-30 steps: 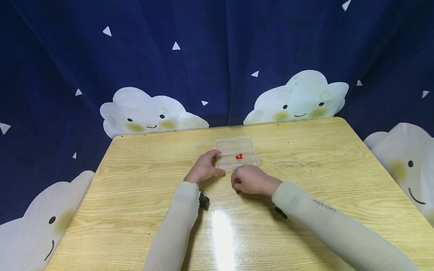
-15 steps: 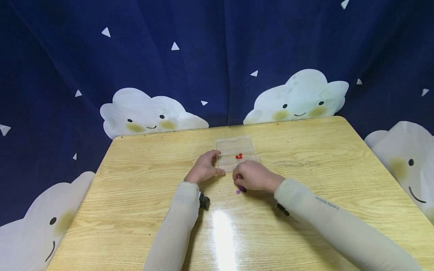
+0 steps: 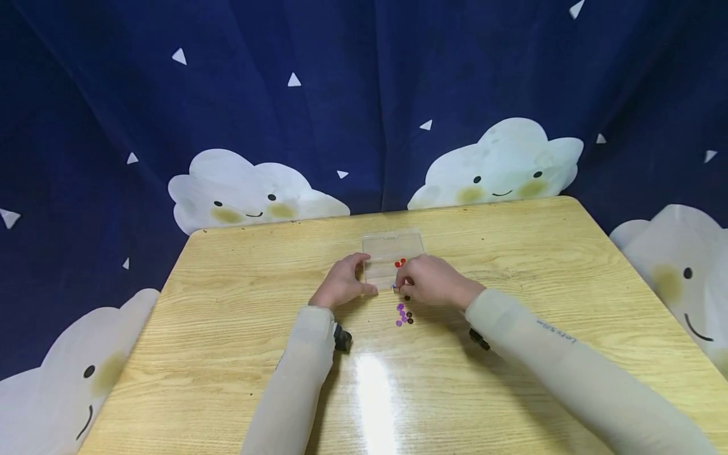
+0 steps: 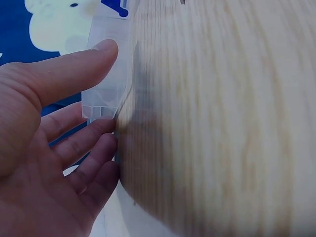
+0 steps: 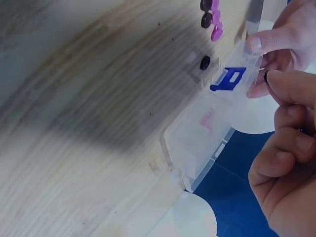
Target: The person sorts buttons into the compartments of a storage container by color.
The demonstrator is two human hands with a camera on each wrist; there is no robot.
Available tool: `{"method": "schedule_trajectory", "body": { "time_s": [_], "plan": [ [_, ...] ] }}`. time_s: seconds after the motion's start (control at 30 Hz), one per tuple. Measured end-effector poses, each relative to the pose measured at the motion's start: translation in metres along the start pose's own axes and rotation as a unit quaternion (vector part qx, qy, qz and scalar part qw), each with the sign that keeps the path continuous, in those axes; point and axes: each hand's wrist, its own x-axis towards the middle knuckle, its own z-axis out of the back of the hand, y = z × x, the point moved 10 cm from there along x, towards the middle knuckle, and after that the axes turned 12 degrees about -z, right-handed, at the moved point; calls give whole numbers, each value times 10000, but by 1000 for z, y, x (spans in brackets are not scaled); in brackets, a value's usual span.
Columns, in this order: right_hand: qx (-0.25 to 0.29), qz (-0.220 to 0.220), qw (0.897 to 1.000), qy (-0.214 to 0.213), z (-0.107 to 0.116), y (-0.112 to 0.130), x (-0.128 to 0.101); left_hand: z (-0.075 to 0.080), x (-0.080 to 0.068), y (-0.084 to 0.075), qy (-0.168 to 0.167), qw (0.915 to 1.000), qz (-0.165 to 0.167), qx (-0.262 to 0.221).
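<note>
Wooden table [image 3: 216, 341], wide side margins, left hand [image 3: 342, 280] around edge of box [image 3: 380, 270]

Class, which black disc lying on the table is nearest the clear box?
The lone black disc, just short of the clear box; the other two black discs lie farther off, beside the purple discs.

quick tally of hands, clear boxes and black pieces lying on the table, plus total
Hands: 2, left hand and right hand
Clear box: 1
Black pieces lying on the table: 3
Total: 6
</note>
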Motion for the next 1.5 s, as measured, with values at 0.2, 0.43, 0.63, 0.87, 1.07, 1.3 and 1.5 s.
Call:
{"method": "schedule_trajectory", "body": {
  "time_s": [0.2, 0.43, 0.63, 0.87, 1.07, 1.3, 1.5],
  "plan": [
    [-52, -53, 10000, -14, 4, -4, 4, 0, 0, 1, 25, 10000, 54, -58],
    [-160, -57, 9998, -61, 8, -8, 8, -1, 1, 3, 36, 9999, 80, -68],
    [-144, -153, 9997, -103, 10, -10, 14, -1, 1, 4, 24, 10000, 69, -41],
    [-88, -162, 9998, -75, 10, -8, 24, -2, 1, 5, 38, 10000, 68, -37],
    [-85, -210, 9997, -75, 9, -2, 32, -1, 2, 5, 23, 10000, 53, 26],
    [-10, -238, 9997, -82, 7, -1, 39, 0, 2, 6, 56, 9999, 77, 84],
    [-30, -211, 9998, -3, 3, 4, 46, 0, 2, 5, 84, 9999, 49, 69]
  ]
}}
